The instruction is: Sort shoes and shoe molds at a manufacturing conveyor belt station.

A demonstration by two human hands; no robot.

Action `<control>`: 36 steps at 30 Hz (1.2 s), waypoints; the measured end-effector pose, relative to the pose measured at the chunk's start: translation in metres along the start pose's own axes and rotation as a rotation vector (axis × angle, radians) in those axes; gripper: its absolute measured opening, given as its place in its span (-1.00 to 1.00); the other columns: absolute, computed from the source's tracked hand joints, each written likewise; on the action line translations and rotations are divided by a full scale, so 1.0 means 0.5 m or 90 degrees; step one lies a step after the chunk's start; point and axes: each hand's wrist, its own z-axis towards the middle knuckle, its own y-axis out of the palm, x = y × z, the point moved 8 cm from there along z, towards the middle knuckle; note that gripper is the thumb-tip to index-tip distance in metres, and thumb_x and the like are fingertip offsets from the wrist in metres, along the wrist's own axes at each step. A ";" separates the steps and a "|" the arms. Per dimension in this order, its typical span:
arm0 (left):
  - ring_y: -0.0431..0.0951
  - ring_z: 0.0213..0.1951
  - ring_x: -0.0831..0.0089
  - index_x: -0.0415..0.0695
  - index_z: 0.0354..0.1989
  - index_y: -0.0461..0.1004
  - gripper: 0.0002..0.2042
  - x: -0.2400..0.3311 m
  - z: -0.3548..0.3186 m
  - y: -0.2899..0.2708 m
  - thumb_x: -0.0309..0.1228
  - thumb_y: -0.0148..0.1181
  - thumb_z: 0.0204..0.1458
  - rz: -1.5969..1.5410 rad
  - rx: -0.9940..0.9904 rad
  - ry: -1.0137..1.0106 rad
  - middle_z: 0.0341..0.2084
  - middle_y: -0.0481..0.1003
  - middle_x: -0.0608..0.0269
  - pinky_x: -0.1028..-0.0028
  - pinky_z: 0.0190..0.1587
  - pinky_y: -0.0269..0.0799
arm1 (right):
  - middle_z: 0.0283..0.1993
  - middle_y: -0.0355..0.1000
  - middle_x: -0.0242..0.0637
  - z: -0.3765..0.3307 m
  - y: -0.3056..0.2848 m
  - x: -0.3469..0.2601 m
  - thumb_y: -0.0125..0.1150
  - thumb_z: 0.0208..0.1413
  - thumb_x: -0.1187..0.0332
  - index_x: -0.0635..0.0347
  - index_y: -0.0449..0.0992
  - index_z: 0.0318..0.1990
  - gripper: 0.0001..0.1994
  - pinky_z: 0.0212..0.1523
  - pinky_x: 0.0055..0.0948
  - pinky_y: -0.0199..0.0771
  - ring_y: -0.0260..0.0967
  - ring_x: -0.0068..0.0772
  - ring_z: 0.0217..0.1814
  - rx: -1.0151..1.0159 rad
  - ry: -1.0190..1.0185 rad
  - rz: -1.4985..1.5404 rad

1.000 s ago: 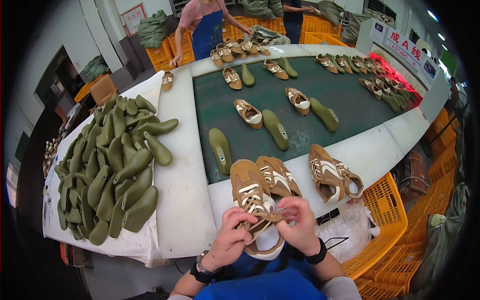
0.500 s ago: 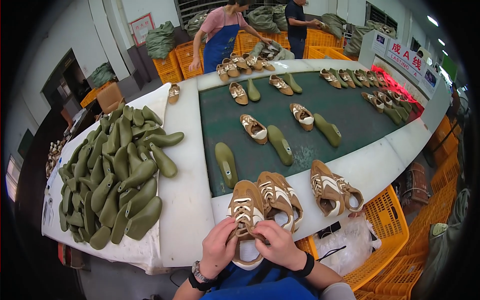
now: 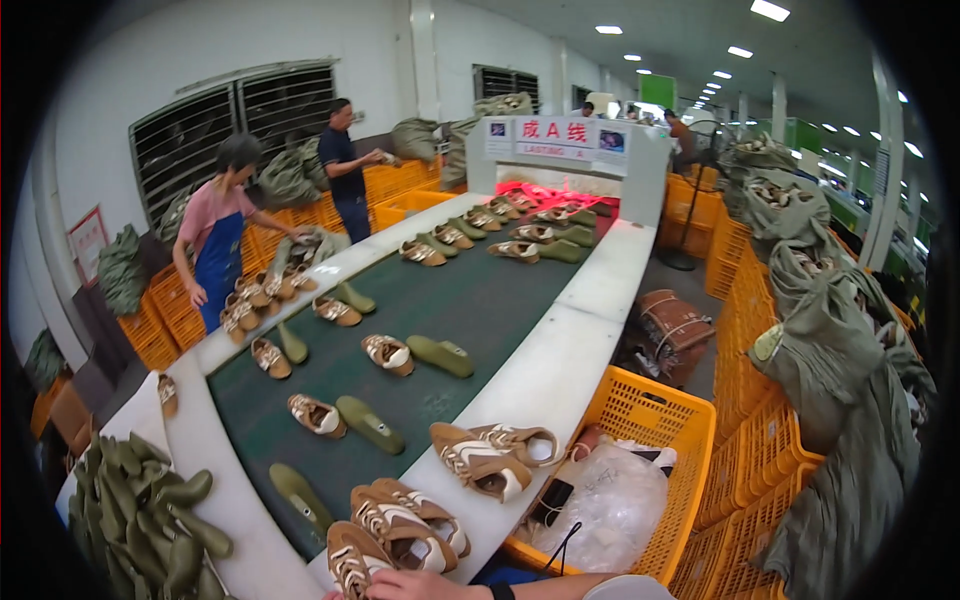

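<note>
Head view. Only one of the person's hands (image 3: 425, 586) shows, at the lower edge, lying against the near brown-and-cream lace-up shoe upper (image 3: 352, 562); which hand it is, and whether its fingers grip or lie loose, I cannot tell. The other hand is out of view. Two more such uppers (image 3: 410, 516) lie just beyond that shoe on the white bench edge (image 3: 560, 372), another pair (image 3: 487, 455) further right. Judgement: lacing of the near shoe looks unfinished. Uppers and olive-green plastic lasts (image 3: 370, 423) ride the dark-green conveyor belt (image 3: 480, 300) beyond.
</note>
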 end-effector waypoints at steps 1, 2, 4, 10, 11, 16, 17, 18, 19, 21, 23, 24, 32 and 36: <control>0.42 -0.14 -0.01 -0.29 -0.10 0.39 -0.70 0.004 0.003 -0.001 -0.46 0.16 -0.02 -0.007 0.003 0.007 -0.19 0.42 -0.10 0.24 -0.06 0.35 | -0.23 0.28 -0.14 -0.005 -0.003 -0.002 0.13 -0.07 0.41 0.19 0.36 -0.16 -0.73 -0.29 -0.28 0.41 0.35 -0.09 -0.26 0.010 0.004 -0.014; 0.42 -0.14 -0.01 -0.29 -0.10 0.39 -0.70 0.010 0.005 0.000 -0.46 0.16 -0.02 -0.015 0.000 0.018 -0.19 0.42 -0.10 0.24 -0.06 0.35 | -0.23 0.28 -0.14 -0.008 -0.003 -0.004 0.12 -0.05 0.40 0.19 0.36 -0.14 -0.73 -0.29 -0.28 0.41 0.35 -0.08 -0.26 0.015 0.005 0.011; 0.45 -0.20 0.01 -0.29 -0.12 0.41 -0.73 0.015 0.007 -0.003 -0.46 0.14 0.00 -0.005 0.007 0.007 -0.25 0.45 -0.07 0.26 -0.09 0.37 | -0.23 0.27 -0.14 -0.010 -0.003 -0.006 0.12 -0.02 0.40 0.20 0.37 -0.12 -0.72 -0.30 -0.28 0.41 0.35 -0.08 -0.26 0.020 0.006 0.034; 0.49 -0.27 0.09 -0.26 -0.10 0.42 -0.74 -0.008 -0.002 -0.007 -0.48 0.12 0.02 -0.033 0.016 -0.068 -0.30 0.47 -0.03 0.31 -0.16 0.41 | -0.23 0.28 -0.13 -0.007 0.009 -0.007 0.12 -0.01 0.38 0.19 0.36 -0.02 -0.65 -0.32 -0.29 0.41 0.36 -0.09 -0.27 0.028 -0.008 0.005; 0.49 -0.27 0.10 -0.26 -0.10 0.42 -0.74 -0.001 0.000 -0.009 -0.48 0.12 0.02 -0.030 0.016 -0.034 -0.31 0.48 -0.03 0.31 -0.18 0.41 | -0.23 0.28 -0.13 -0.004 0.011 -0.010 0.12 -0.01 0.38 0.19 0.36 -0.02 -0.65 -0.32 -0.29 0.41 0.36 -0.09 -0.27 0.023 -0.010 0.006; 0.49 -0.27 0.08 -0.23 -0.10 0.41 -0.74 0.013 0.006 -0.024 -0.47 0.13 0.01 -0.019 0.008 -0.014 -0.30 0.47 -0.03 0.31 -0.19 0.41 | -0.22 0.29 -0.14 0.004 0.027 -0.015 0.12 -0.04 0.40 0.21 0.39 -0.08 -0.69 -0.32 -0.30 0.42 0.37 -0.11 -0.28 -0.022 -0.015 0.003; 0.48 -0.27 0.07 -0.21 -0.10 0.41 -0.74 0.021 0.009 -0.022 -0.46 0.13 0.02 -0.020 -0.009 -0.001 -0.30 0.47 -0.03 0.31 -0.19 0.41 | -0.22 0.29 -0.14 0.003 0.030 -0.016 0.12 -0.04 0.40 0.21 0.39 -0.08 -0.69 -0.32 -0.30 0.42 0.37 -0.11 -0.28 -0.028 -0.019 0.002; 0.48 -0.27 0.07 -0.21 -0.10 0.41 -0.74 0.023 0.012 -0.022 -0.46 0.13 0.02 -0.021 -0.003 -0.005 -0.30 0.47 -0.03 0.31 -0.19 0.41 | -0.21 0.30 -0.14 0.001 0.031 -0.012 0.12 -0.04 0.41 0.20 0.40 -0.09 -0.70 -0.32 -0.31 0.42 0.37 -0.12 -0.28 -0.028 -0.006 -0.005; 0.48 -0.27 0.06 -0.20 -0.09 0.41 -0.74 0.022 0.010 -0.018 -0.46 0.12 0.02 -0.017 -0.013 -0.018 -0.30 0.46 -0.03 0.30 -0.19 0.41 | -0.20 0.30 -0.15 -0.002 0.035 -0.011 0.11 -0.05 0.43 0.20 0.41 -0.11 -0.71 -0.32 -0.32 0.43 0.37 -0.12 -0.27 -0.028 0.007 -0.009; 0.47 -0.26 0.04 -0.19 -0.09 0.40 -0.74 0.013 0.007 -0.011 -0.47 0.12 0.02 -0.011 -0.020 -0.035 -0.29 0.45 -0.03 0.29 -0.19 0.40 | -0.20 0.30 -0.15 -0.004 0.033 -0.014 0.11 -0.05 0.43 0.19 0.41 -0.11 -0.71 -0.31 -0.33 0.43 0.37 -0.12 -0.27 -0.022 -0.005 -0.011; 0.44 -0.24 0.02 -0.19 -0.06 0.39 -0.71 0.011 0.004 0.006 -0.46 0.13 0.01 0.007 -0.054 0.002 -0.27 0.42 -0.02 0.28 -0.20 0.40 | -0.20 0.31 -0.16 -0.008 0.034 -0.013 0.10 -0.05 0.44 0.17 0.42 -0.11 -0.71 -0.29 -0.34 0.44 0.37 -0.13 -0.25 -0.017 -0.009 -0.020; 0.44 -0.24 0.02 -0.19 -0.06 0.39 -0.71 0.006 -0.001 0.006 -0.46 0.13 0.01 0.009 -0.052 0.000 -0.27 0.42 -0.02 0.28 -0.20 0.40 | -0.20 0.31 -0.16 -0.009 0.036 -0.015 0.10 -0.05 0.44 0.17 0.42 -0.11 -0.71 -0.29 -0.34 0.44 0.37 -0.13 -0.25 -0.019 -0.011 -0.018; 0.40 -0.13 -0.02 -0.19 0.05 0.31 -0.61 0.045 0.006 -0.010 -0.44 0.15 0.01 -0.026 -0.058 0.003 -0.13 0.38 -0.07 0.25 -0.10 0.37 | -0.17 0.32 -0.14 0.004 0.004 0.000 0.12 -0.06 0.48 0.19 0.43 -0.11 -0.71 -0.26 -0.32 0.45 0.38 -0.11 -0.20 0.036 -0.030 -0.009; 0.32 0.00 -0.09 -0.22 0.11 0.25 -0.55 0.051 0.001 -0.011 -0.44 0.13 0.02 -0.066 -0.072 0.008 -0.01 0.29 -0.16 0.22 0.04 0.29 | -0.18 0.33 -0.12 0.013 -0.010 0.011 0.13 -0.07 0.51 0.20 0.43 -0.10 -0.70 -0.25 -0.31 0.44 0.38 -0.09 -0.21 0.050 0.005 -0.015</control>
